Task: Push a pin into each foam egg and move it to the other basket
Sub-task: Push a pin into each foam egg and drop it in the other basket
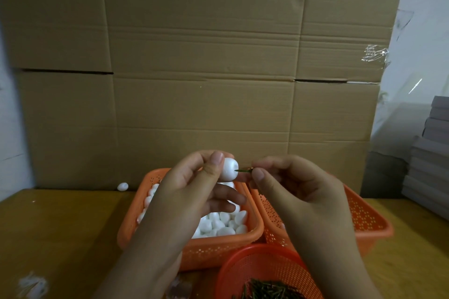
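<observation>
The left hand (194,184) pinches a white foam egg (228,169) above the left orange plastic basket (218,247); the right hand (289,184) pinches a thin green pin (243,170), its tip just entering the egg. That basket holds many unpinned eggs. The right basket (364,223) beside it looks mostly empty, so most work probably remains.

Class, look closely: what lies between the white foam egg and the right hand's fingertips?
In the head view, a thin green pin spans from the white foam egg to the right hand.
</observation>
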Available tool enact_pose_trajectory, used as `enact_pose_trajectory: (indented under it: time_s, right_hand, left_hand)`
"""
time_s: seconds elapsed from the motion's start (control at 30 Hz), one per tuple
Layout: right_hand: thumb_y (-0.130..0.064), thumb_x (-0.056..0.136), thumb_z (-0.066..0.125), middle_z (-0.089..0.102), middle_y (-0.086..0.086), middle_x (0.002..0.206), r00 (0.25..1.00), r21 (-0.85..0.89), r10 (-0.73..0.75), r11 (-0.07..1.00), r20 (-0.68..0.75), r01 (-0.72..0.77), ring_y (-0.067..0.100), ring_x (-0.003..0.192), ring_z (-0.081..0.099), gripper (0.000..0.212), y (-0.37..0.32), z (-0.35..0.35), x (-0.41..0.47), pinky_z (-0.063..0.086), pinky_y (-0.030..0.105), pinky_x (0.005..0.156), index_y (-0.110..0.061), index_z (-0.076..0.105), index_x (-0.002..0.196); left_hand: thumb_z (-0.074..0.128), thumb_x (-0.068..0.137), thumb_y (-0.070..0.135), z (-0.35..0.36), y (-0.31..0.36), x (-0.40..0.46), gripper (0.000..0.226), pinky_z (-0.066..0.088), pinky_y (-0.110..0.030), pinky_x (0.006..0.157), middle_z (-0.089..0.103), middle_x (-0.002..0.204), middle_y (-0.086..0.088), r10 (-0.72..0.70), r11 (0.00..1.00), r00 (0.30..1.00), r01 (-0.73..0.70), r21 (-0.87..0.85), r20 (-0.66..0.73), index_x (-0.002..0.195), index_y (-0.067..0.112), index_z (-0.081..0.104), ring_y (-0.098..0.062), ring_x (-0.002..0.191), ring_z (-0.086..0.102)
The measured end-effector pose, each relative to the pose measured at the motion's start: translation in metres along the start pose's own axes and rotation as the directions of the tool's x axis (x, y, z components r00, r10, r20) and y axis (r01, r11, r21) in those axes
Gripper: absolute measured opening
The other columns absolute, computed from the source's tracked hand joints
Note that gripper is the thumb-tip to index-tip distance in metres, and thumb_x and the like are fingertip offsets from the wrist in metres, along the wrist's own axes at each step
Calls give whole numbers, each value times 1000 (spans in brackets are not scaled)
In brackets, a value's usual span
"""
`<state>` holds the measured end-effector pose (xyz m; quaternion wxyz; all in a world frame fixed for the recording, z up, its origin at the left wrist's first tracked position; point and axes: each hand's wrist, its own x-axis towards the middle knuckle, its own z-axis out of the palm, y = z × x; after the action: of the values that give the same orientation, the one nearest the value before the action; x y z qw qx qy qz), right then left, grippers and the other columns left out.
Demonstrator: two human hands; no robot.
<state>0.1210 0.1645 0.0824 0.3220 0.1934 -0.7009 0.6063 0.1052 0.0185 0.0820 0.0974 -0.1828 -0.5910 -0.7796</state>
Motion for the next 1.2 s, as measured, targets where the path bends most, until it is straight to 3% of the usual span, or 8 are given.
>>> enact_pose_trajectory:
  time_s: [0.13, 0.27, 0.5, 0.7, 0.83, 0.97, 1.2]
  right_hand:
    - [-7, 76, 72, 71, -11, 73, 998, -60, -48, 997, -30, 46, 4, 71, 67, 21, -1, -1, -1, 50, 12, 64, -28, 71, 72]
    - [-11, 75, 70, 71, -14, 78, 996, -115, -83, 990, -15, 80, 3, 75, 67, 16, -2, 1, -1, 49, 10, 67, -27, 70, 78]
    - [-9, 78, 72, 64, -24, 92, 978, -274, -207, 941, -4, 198, -5, 83, 62, 31, -1, 6, -5, 46, 7, 71, -36, 60, 87]
    - [-8, 77, 73, 65, -21, 86, 982, -255, -186, 949, 13, 184, -3, 81, 63, 26, 0, 4, -4, 47, 10, 69, -31, 63, 84]
    - [-10, 78, 74, 65, -21, 82, 983, -276, -177, 943, 51, 184, -1, 78, 63, 25, 0, 2, -4, 48, 12, 68, -31, 63, 86]
    - [-11, 77, 75, 66, -20, 77, 985, -268, -158, 948, 67, 170, 2, 73, 64, 24, 0, -1, -2, 49, 14, 66, -29, 62, 86]
    - [-10, 77, 74, 70, -14, 78, 993, -128, -68, 989, 95, 80, 3, 73, 67, 17, -1, -4, 2, 49, 12, 64, -23, 67, 84]
  left_hand:
    - [59, 75, 42, -1, 0, 0, 25, 52, -19, 53, 72, 77, -1, 12, 1000, 1000, -12, 7, 5, 79, 22, 74, -16, 61, 69]
    - [61, 71, 47, 1, 0, -1, 29, 52, -20, 52, 71, 76, 1, 24, 999, 999, -25, 43, 26, 80, 22, 73, -15, 61, 69]
    - [63, 66, 49, 7, -4, -2, 29, 57, -25, 51, 71, 72, -1, 50, 993, 998, -53, 105, 26, 80, 25, 70, -16, 61, 70]
    - [62, 69, 48, 5, -6, 0, 26, 59, -31, 54, 72, 80, 1, 78, 986, 997, -81, 146, 28, 83, 28, 70, -21, 67, 72]
    - [60, 70, 49, 4, -7, 0, 29, 56, -22, 56, 73, 78, -1, 102, 980, 995, -104, 167, 24, 85, 26, 70, -19, 66, 73]
    - [59, 69, 51, 5, -8, 0, 28, 59, -29, 57, 73, 81, 0, 102, 978, 994, -109, 175, 47, 83, 30, 70, -22, 69, 73]
    - [58, 72, 50, 5, -8, 0, 32, 56, -21, 60, 73, 86, 2, 143, 977, 988, -150, 154, 59, 93, 29, 69, -20, 71, 73]
